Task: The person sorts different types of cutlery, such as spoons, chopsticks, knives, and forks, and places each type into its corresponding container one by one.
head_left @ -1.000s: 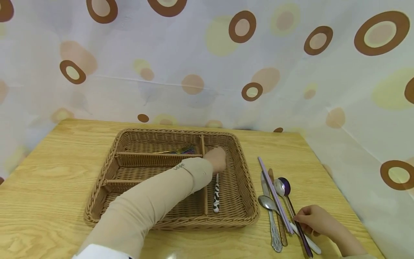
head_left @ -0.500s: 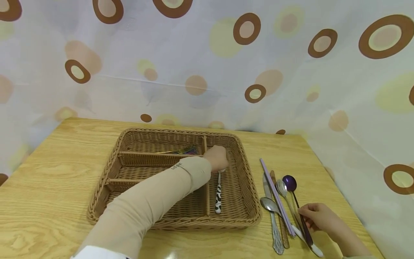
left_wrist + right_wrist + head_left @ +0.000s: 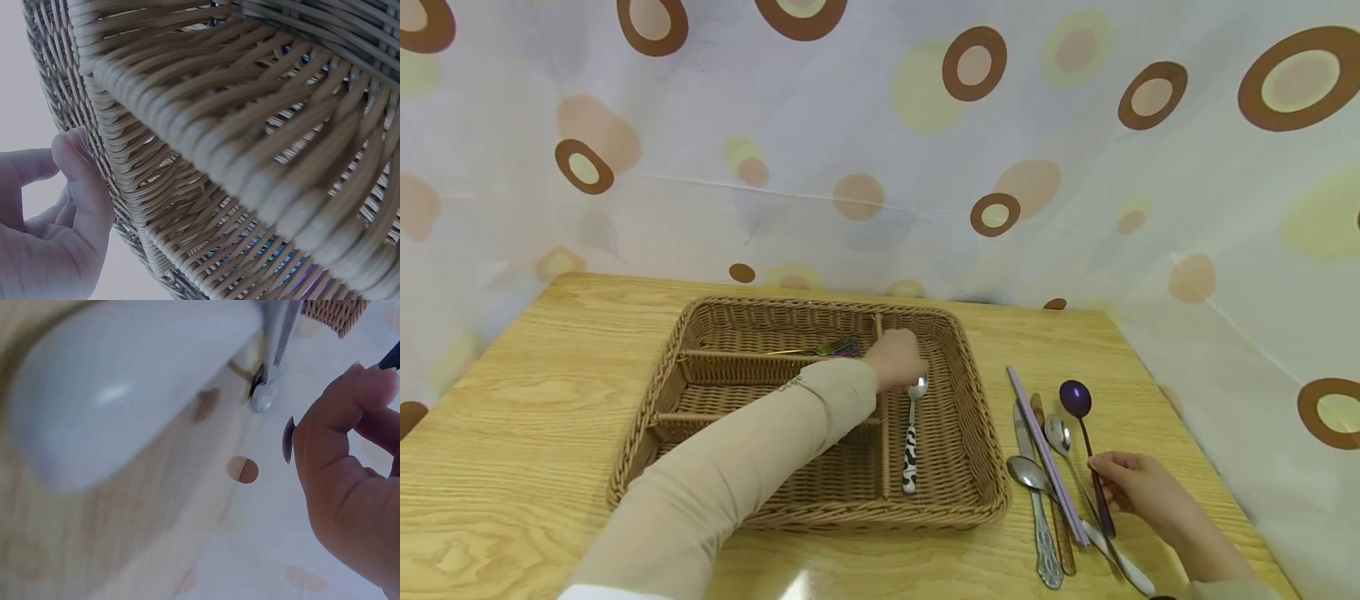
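Pinching the dark handle of a purple, round-bowled metal spoon [image 3: 1076, 399] in its grip, the right hand [image 3: 1138, 492] is near the lilac chopsticks [image 3: 1047, 454] on the wooden surface [image 3: 512, 417], beside the brown woven basket [image 3: 865, 512]. Over it, near a black-and-white-handled metal spoon [image 3: 911, 454], is the left hand [image 3: 897, 358]; whether its grip holds something, I cannot tell.

fingers of the left hand [image 3: 897, 360] hidden from above, mid-frame, sleeve [image 3: 730, 467] covering part of the basket [image 3: 936, 510] and cut off at the bottom, coloured cutlery [image 3: 848, 348] upper centre too small to tell, purple spoon [image 3: 1076, 398] partly behind the right hand [image 3: 1142, 493], white handle [image 3: 125, 394] blurred upper left in the right wrist view
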{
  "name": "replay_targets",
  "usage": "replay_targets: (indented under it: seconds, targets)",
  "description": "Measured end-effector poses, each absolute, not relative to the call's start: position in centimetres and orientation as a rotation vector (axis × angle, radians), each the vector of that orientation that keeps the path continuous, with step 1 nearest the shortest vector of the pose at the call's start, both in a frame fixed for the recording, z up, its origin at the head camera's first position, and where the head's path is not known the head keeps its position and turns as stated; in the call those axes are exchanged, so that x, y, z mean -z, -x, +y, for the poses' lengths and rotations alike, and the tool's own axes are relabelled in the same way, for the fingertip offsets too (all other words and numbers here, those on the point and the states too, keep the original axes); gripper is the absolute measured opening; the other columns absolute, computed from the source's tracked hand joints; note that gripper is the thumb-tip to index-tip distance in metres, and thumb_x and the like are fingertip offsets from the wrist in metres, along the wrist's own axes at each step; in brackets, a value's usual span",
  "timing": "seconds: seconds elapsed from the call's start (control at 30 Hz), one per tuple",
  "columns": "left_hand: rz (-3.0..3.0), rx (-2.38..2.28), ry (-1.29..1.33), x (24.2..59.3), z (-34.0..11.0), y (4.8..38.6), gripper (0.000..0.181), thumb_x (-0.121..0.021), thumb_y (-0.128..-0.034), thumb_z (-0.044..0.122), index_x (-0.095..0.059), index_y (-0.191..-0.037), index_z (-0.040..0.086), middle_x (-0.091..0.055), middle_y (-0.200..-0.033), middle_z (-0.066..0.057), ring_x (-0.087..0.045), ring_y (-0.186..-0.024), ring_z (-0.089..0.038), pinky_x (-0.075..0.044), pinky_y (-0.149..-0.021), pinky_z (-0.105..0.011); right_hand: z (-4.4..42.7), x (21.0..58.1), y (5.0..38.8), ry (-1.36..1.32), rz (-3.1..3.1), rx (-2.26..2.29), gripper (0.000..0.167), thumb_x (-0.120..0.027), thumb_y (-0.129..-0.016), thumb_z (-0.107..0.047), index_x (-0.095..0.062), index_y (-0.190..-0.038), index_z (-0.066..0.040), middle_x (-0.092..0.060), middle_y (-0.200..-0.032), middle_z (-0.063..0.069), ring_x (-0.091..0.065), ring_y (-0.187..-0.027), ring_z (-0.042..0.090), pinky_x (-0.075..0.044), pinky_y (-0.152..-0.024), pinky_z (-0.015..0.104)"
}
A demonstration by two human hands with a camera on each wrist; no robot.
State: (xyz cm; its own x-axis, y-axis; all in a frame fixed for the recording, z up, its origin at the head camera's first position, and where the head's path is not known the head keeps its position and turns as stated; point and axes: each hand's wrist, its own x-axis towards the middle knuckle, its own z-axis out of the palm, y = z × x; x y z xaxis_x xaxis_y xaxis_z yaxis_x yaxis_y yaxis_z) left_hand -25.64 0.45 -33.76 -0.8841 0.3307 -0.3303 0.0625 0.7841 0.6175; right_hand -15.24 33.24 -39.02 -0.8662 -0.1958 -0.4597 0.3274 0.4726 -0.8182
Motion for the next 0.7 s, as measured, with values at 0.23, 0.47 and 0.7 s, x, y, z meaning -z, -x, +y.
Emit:
replay_targets:
  seconds: [0.23, 0.47, 0.7]
  targets:
    - [2.531, -0.984, -0.242, 33.2, -0.1, 25.3, 0.04, -0.045, -0.0971, 0.015, -0.057, -0.06, 0.005, -0.053, -0.053, -0.004, -0.049, -0.046, -0.013, -0.04, -0.043, -0.021, 32.0, 38.3, 15.9, -0.056, 2.213, 1.45, 0.028, -0.039, -0.102, -0.021, -0.056, -0.098, 0.0, -0.051, -0.07, -0.009, -0.049, -0.059, 0.001, -0.048, -0.058, 0.018]
    - [2.51, -1.057, -0.226, 33.3, -0.4, 25.5, 0.038, -0.044, -0.0981, 0.017, -0.07, -0.083, -0.007, -0.049, -0.047, -0.001, -0.047, -0.044, -0.011, -0.04, -0.044, -0.021, 30.2, 37.4, 16.5, -0.037, 2.259, 1.461, 0.03, -0.039, -0.102, -0.02, -0.054, -0.103, 0.006, -0.049, -0.071, -0.008, -0.048, -0.06, 0.002, -0.047, -0.058, 0.018]
    - [2.478, -1.087, -0.194, 33.2, -0.1, 25.5, 0.038, -0.044, -0.0988, 0.018, -0.07, -0.086, -0.006, -0.068, -0.074, -0.015, -0.051, -0.049, -0.011, -0.054, -0.061, -0.031, 28.2, 36.8, 16.9, 0.011, 2.268, 1.48, 0.027, -0.04, -0.101, -0.02, -0.054, -0.101, 0.004, -0.05, -0.072, -0.007, -0.048, -0.061, 0.002, -0.047, -0.058, 0.019]
